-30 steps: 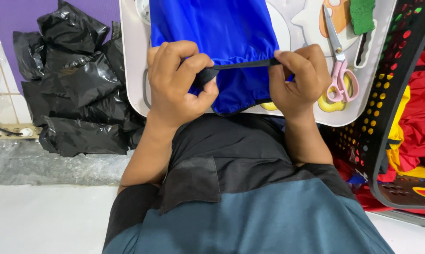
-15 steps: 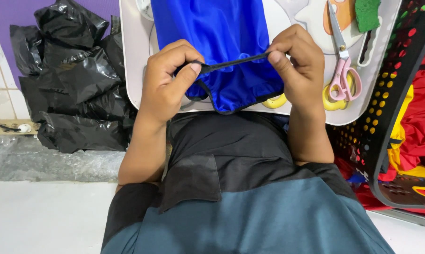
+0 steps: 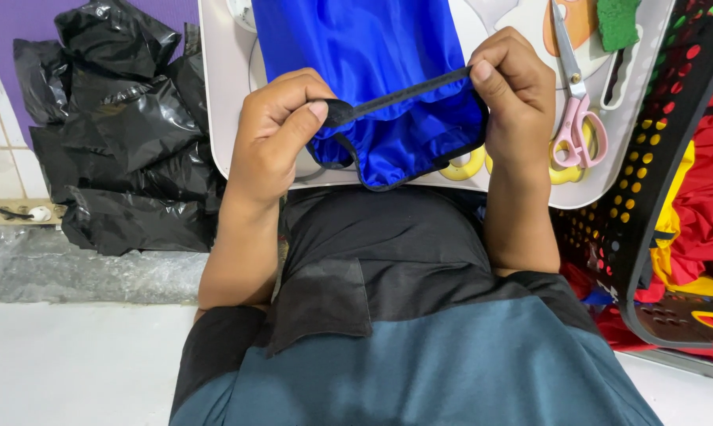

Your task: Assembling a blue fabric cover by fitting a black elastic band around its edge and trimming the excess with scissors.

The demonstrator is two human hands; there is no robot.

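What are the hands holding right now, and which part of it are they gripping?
Both hands hold the blue garment by its black band: the left hand pinches one end, the right hand the other, with the band stretched between them.

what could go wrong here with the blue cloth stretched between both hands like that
The black elastic band is pulled taut between the left hand and right hand, each with only a fingertip grip; it might slip free and snap back. The blue garment hangs over the white tray edge and could slide off. The pink-handled scissors lie close to the right hand, so a sudden jerk might knock them.
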